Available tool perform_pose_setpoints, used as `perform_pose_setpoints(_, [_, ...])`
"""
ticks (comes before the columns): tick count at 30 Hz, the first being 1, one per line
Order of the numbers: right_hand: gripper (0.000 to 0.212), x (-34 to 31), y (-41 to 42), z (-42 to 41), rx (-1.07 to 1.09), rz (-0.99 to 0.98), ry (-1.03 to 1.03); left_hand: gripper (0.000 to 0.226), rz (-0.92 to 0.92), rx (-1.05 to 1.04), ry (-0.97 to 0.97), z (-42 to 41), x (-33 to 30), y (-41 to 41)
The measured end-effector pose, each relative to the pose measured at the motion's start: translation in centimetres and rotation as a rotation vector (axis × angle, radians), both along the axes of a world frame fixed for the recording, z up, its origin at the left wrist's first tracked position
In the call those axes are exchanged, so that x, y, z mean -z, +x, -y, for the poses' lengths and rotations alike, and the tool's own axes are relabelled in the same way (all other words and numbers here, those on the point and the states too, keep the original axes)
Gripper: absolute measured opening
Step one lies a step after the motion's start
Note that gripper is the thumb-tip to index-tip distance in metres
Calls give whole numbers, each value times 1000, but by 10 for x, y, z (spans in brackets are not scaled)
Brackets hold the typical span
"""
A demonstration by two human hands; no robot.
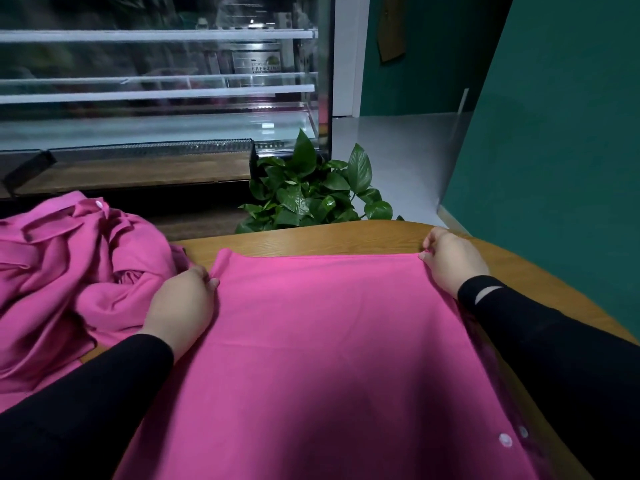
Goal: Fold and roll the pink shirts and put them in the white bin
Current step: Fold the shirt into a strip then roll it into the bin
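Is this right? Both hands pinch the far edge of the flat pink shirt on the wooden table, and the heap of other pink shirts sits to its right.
Not quite. The head view shows the left hand and right hand pinching the flat pink shirt's far edge on the wooden table, but the heap of pink shirts sits to its left, not right.

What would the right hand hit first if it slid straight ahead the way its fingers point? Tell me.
Probably nothing close: the right hand pinches the spread pink shirt's far edge, with bare wooden table ahead. Past its rim, the potted plant sits lower; depth is unclear.
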State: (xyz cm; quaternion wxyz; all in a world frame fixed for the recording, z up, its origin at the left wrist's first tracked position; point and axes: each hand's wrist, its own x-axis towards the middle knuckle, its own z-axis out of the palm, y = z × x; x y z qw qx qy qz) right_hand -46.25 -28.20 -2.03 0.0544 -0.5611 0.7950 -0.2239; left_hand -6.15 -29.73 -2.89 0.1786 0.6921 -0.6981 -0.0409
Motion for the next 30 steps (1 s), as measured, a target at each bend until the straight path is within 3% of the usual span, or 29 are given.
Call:
perform_pose_setpoints(6, [18, -7, 11, -16, -55, -275, -95, 24, 280, 178, -296, -14, -10, -10])
perform_pose_setpoints(8, [22, -16, 29, -26, -135, -324, -181, 24, 379, 345, -375, -17, -17, -14])
perform_pose_setpoints(11, [34, -19, 69, -45, -311, -166, -43, 47, 329, 606, -146, -21, -8, -18])
perform_pose_setpoints(14, [63, -2, 90, -60, -355, -51, 336, 58, 197, 492, 185, -20, 7, -15])
perform_pose_setpoints(20, [78, 14, 62, -56, -396, -239, 339, 56, 139, 414, 332, -4, 1, -21])
perform_pose_setpoints(22, [80, 13, 55, -50, -406, -266, 336, 53, 36, 392, 309, -3, -4, -20])
perform_pose_setpoints(25, [80, 15, 53, -51, -417, -269, 314, 38, -312, 260, 75, -34, -8, -5])
perform_pose_setpoints(30, [62, 0, 58, -65, -376, 21, 14, 46, -820, -33, 4, -111, -5, 31])
